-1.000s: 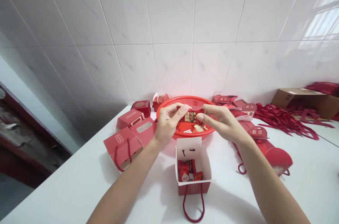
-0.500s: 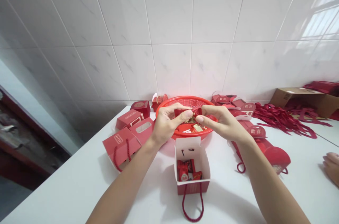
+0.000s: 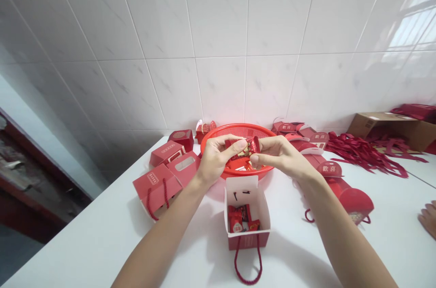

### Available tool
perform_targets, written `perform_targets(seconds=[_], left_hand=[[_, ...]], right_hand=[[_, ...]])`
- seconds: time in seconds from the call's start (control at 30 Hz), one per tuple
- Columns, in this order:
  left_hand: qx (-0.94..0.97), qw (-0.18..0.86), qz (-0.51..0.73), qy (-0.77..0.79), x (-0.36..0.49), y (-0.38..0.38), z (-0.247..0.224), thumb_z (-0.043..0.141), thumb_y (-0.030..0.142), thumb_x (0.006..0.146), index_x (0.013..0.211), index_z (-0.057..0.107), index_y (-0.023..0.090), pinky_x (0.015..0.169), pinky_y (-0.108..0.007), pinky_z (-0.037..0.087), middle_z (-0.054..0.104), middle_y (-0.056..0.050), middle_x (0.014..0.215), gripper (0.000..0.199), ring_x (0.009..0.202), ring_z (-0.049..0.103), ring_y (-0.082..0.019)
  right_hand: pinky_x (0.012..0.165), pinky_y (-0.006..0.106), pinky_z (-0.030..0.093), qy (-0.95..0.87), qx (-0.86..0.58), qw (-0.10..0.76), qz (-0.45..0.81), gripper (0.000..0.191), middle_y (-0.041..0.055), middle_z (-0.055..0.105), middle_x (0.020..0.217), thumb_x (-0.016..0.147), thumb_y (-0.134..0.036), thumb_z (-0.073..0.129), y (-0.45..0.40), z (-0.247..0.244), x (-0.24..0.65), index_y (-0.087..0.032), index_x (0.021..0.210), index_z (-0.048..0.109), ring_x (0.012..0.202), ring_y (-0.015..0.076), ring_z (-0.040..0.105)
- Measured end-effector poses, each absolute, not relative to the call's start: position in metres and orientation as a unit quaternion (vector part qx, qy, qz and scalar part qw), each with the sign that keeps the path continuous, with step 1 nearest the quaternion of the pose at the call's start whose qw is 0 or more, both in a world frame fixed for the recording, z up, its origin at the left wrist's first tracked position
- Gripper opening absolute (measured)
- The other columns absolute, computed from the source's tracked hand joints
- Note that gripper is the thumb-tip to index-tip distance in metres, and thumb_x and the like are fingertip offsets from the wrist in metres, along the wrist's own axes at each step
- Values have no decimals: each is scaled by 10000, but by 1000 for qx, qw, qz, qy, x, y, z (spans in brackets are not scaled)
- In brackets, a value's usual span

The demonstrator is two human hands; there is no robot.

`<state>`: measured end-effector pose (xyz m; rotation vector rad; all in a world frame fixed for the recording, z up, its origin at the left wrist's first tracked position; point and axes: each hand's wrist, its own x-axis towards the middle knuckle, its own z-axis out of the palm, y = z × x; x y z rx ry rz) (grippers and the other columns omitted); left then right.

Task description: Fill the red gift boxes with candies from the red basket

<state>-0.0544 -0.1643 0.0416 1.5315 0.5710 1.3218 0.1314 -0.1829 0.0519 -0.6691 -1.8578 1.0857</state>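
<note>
My left hand [image 3: 218,156] and my right hand [image 3: 281,154] both pinch a shiny red-and-gold wrapped candy [image 3: 251,146], thumbs toward me. They hold it over the front of a red plastic basket [image 3: 238,129], where more red and gold pieces lie, partly hidden behind my fingers. Directly below, nearer to me, stands an open red gift box [image 3: 250,241] with a white inside and its flap up. Several red wrapped candies [image 3: 235,219] lie in its bottom. A dark red rope handle [image 3: 248,281] hangs from its front onto the table.
Red gift boxes [image 3: 166,151] stand on the left. More red boxes [image 3: 340,188] lie on the right, with a heap of red ribbons [image 3: 368,154] and a cardboard box [image 3: 378,126] beyond. Another person's hand [image 3: 429,219] rests at the right edge. A tiled wall [image 3: 218,88] closes the back.
My right fingers have shifted on the candy, and its shiny red end now stands more upright between my hands. The other person's hand has moved slightly right and down.
</note>
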Motion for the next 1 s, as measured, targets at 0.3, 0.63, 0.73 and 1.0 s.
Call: perform_targets(seconds=[0.3,0.63,0.73,1.0], left_hand=[[638,489,548,231,-55,-164,41,786,370,771,711,742,174,611,-242,512,630,6,611,210,603,590,-122],[644,507,519,243,-56,-164,43,793,392,747,704,749,169,584,-239,483,632,-6,617,232,578,552,-112],[630,522,523,240,-55,-166,42,792,367,744,656,723,173,583,-236,470,622,-5,625,224,583,537,-110],[661,423,569,246,-51,-169,39,759,391,802,692,722,182,616,-248,460,617,-6,678,239,634,535,-123]], right_hand=[[613,255,457,-764,-274,425,401,364,-5,588,658,864,-472,700,-182,52,131,-147,704,663,621,110,525],[568,253,400,-772,-271,426,387,402,-12,549,623,829,-499,729,-183,52,132,-142,658,657,598,106,479],[570,255,393,-769,-262,429,395,384,-16,534,620,826,-477,739,-183,51,132,-140,662,657,599,106,468],[613,266,402,-769,-270,434,383,347,-8,557,634,861,-430,709,-180,50,133,-143,674,659,625,117,492]])
